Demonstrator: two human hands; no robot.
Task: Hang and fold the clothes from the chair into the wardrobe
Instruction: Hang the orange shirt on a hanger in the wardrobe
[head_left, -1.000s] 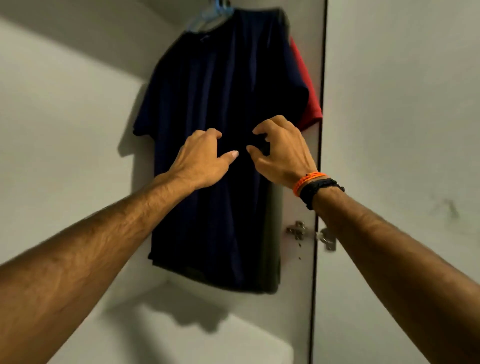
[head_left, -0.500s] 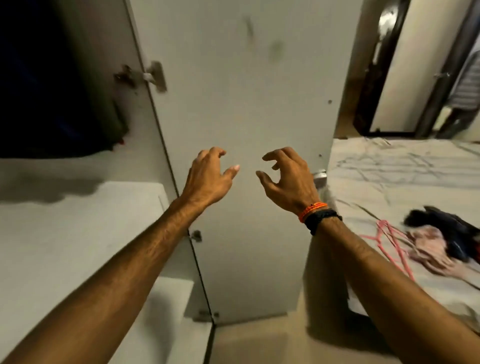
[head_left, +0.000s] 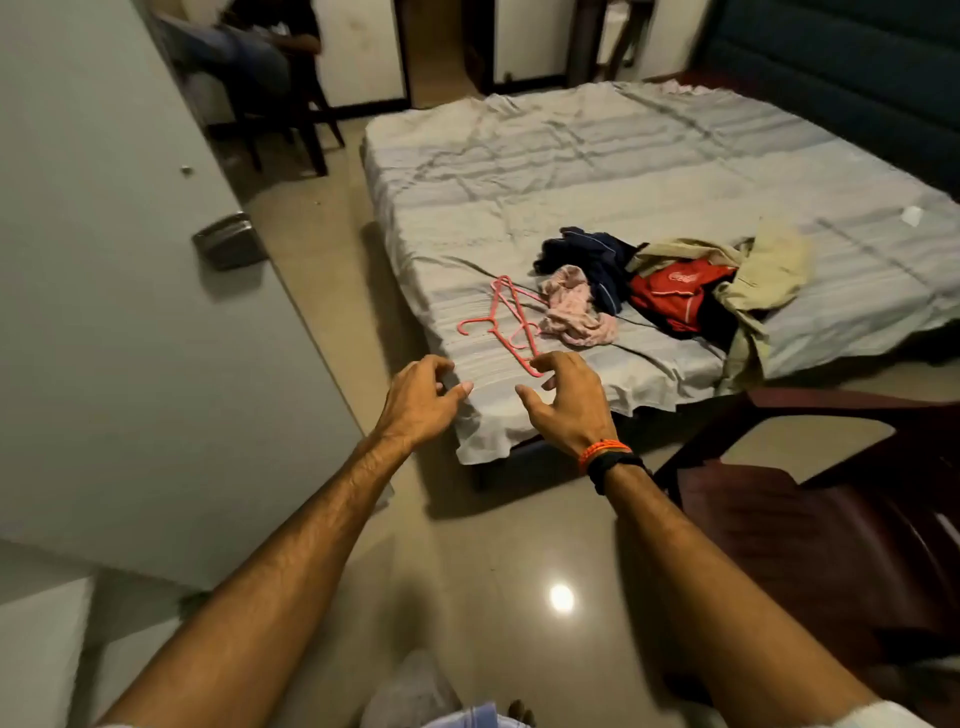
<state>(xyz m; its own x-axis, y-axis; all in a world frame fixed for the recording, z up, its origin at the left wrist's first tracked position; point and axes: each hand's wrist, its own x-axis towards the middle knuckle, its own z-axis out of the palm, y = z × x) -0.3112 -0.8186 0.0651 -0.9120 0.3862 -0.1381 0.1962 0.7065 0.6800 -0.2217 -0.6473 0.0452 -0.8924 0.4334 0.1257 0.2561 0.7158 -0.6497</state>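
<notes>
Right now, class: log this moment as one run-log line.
left hand: empty | right hand: empty | pink hangers: on bed | clothes pile: on bed, unsorted | next: probably a hanger

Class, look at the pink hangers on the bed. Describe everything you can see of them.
The pink hangers look like thin plastic, with curved hooks and open triangular frames. They lie flat and overlapping, so their number is unclear, near the bed's corner on the grey striped sheet. A crumpled pink garment lies against their right side. The right hand covers their near tip in view; contact cannot be told.
</notes>
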